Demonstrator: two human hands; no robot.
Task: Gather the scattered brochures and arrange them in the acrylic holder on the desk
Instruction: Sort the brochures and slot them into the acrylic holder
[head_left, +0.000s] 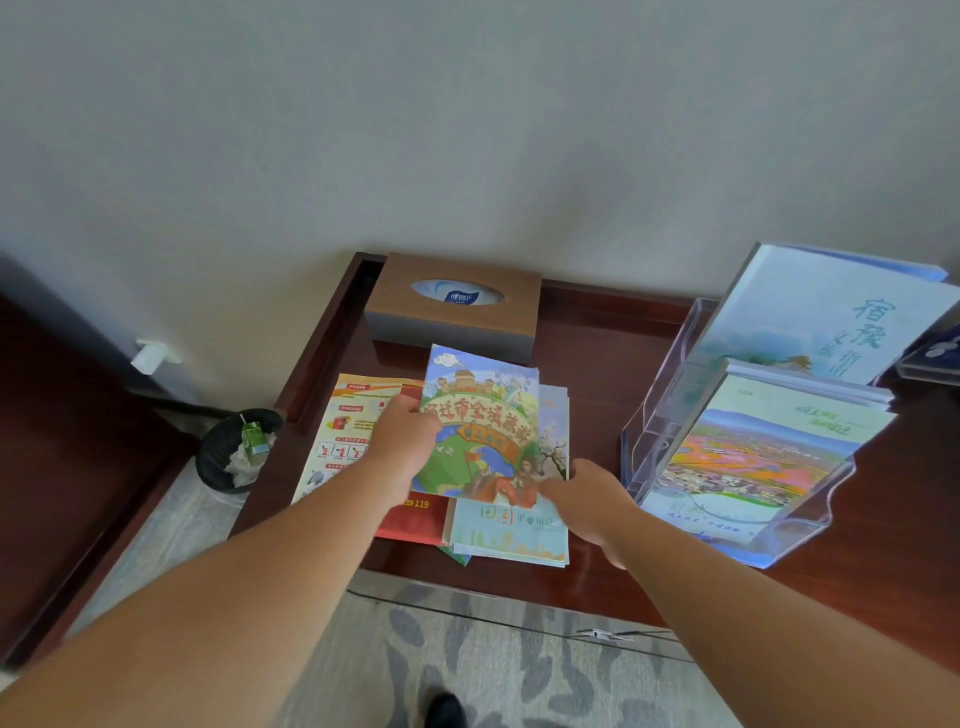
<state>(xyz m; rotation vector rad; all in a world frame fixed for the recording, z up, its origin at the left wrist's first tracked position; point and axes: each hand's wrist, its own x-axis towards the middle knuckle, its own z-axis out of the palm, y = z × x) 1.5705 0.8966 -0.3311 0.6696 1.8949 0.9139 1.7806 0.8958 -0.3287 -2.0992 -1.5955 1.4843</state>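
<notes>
A colourful cartoon-map brochure (480, 415) is lifted a little above the dark wooden desk (597, 364). My left hand (405, 441) grips its left edge and my right hand (587, 493) pinches its lower right corner. Under it lie a pale green brochure (506, 535), a red one marked 119 (415, 519) and an orange safety leaflet (343, 431). The clear acrylic holder (654, 415) stands to the right with a flower-field brochure (753, 462) in its front tier and a pale blue one (821, 317) behind.
A brown tissue box (452, 306) sits at the back of the desk against the wall. A black waste bin (236, 452) with rubbish stands on the floor to the left. Patterned carpet (467, 665) lies below the desk's front edge.
</notes>
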